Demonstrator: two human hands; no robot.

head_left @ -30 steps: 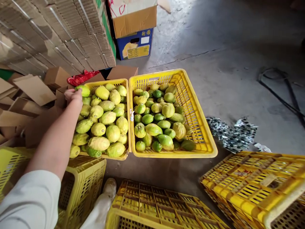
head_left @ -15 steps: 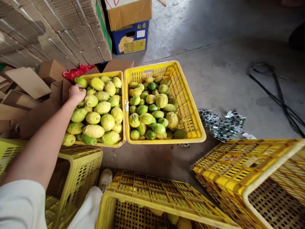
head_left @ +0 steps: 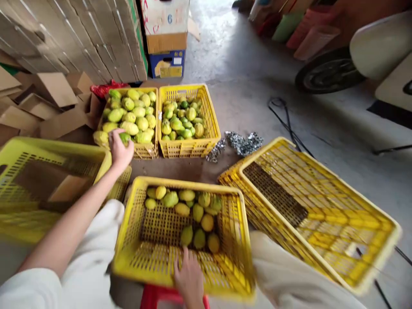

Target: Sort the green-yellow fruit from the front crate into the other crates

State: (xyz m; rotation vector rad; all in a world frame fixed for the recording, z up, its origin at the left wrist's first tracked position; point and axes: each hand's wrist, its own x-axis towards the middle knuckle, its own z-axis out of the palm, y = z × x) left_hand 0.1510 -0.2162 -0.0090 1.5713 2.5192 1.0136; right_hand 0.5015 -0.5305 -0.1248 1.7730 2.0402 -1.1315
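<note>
My left hand (head_left: pixel 120 148) is at the front edge of the full yellow crate (head_left: pixel 146 151), its fingers and thumb around a green lemon (head_left: pixel 125 137). Yellow-green lemons (head_left: pixel 139 112) are heaped in that crate. My right hand (head_left: pixel 189 274) reaches over the near wall of a closer crate (head_left: pixel 189 184), fingers stretched out and apart, holding nothing visible. Just beyond its fingertips lie lemons (head_left: pixel 199 238) on the perforated bottom, with several more along the far side.
Another crate of greener lemons (head_left: pixel 178 123) adjoins the full one. Yellow crates stand at left (head_left: pixel 107 161) and right (head_left: pixel 280 206). Cardboard pieces (head_left: pixel 58 90), stacked boxes (head_left: pixel 167 40), silvery plastic (head_left: pixel 244 142), black cable (head_left: pixel 286 116) and a wheeled vehicle (head_left: pixel 331 71) surround them.
The view has swung, bringing the near crate's inside into sight. My left hand has moved from the full crate's far left to its front edge. My right hand has come into view.
</note>
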